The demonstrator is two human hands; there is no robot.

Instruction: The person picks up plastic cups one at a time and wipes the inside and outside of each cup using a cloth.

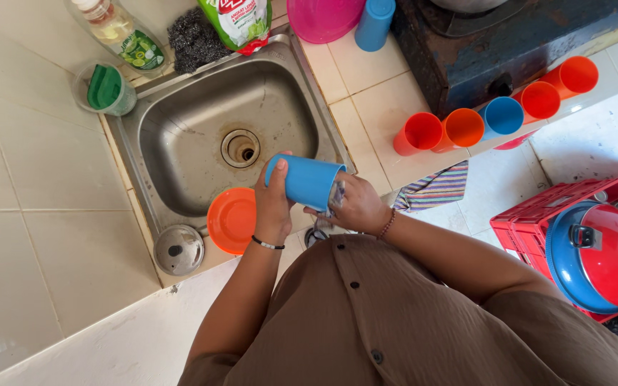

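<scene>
The left hand [273, 204] grips a blue plastic cup [305, 180] on its side above the steel sink [180, 143]. The right hand [355, 206], at the cup's three o'clock, pushes a cloth [336, 199] into its mouth. An orange bowl [231, 219] sits at its eight o'clock.
</scene>
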